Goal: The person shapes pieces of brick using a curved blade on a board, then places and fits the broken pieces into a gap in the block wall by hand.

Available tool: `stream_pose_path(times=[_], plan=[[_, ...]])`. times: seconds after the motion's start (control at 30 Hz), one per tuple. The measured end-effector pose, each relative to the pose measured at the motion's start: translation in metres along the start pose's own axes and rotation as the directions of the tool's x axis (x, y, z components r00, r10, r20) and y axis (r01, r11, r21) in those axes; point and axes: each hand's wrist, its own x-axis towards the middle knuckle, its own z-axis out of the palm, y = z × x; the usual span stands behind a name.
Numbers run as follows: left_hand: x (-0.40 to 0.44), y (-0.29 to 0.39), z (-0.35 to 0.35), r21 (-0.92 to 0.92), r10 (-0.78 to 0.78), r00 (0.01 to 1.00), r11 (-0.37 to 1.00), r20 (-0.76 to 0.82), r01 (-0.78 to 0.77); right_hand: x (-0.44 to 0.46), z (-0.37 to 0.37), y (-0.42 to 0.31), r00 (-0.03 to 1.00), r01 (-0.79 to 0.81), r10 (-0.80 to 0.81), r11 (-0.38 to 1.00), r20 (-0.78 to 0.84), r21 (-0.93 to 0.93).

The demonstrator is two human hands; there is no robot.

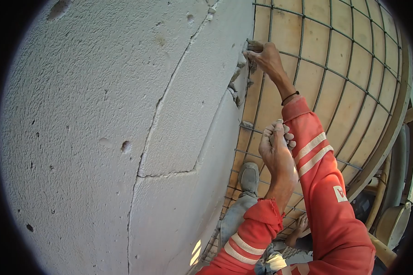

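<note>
My right hand [260, 54] reaches up to the broken edge of the grey wall [101, 105]. Its fingers are pinched together at the edge, and what is between them is too small to tell. Lower down, near the red right sleeve [314, 146], is my left hand [278, 142], with its fingers curled closed. Something greyish shows at its thumb and fingers, but I cannot make it out. Rough broken pieces [235, 89] sit along the wall edge below my right hand. Behind both hands runs a steel bar grid [326, 68] over tan boards [314, 41].
A grey shoe [249, 177] stands on the grid below my left hand. Another person's hand [302, 223] shows near the bottom, beside my right sleeve. At the right are a curved board edge [384, 146] and wooden poles [382, 190]. Cracks cross the wall.
</note>
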Motion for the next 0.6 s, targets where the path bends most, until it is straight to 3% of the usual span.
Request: stream_pose_path(times=[0.17,0.27,0.33,0.43,0.5,0.6], plan=[[0.002,-0.001,-0.003,0.010,0.002,1.000,1.000,-0.005,-0.002,0.004,0.006,-0.009,0.996,-0.082,0.082,0.997,0.023,-0.008],[-0.001,0.005,0.000,0.006,-0.012,1.000,1.000,-0.020,0.012,-0.001,0.008,0.003,0.996,-0.078,0.071,0.988,0.054,0.134],[-0.002,0.003,0.000,0.011,-0.015,1.000,1.000,-0.027,0.015,-0.026,0.009,0.000,0.988,-0.083,0.125,0.928,-0.095,0.363],[-0.003,0.006,0.001,-0.004,-0.028,0.998,1.000,-0.052,0.028,-0.074,0.000,0.010,0.982,-0.102,0.140,0.957,-0.125,0.270],[-0.004,0.007,-0.001,-0.015,-0.045,0.997,0.999,-0.062,0.044,-0.119,-0.003,0.016,0.970,-0.231,0.239,0.962,-0.042,0.149],[-0.009,0.003,-0.004,-0.001,-0.040,0.999,0.999,-0.009,0.040,-0.169,0.014,0.014,0.968,-0.249,0.246,0.935,0.045,0.253]])
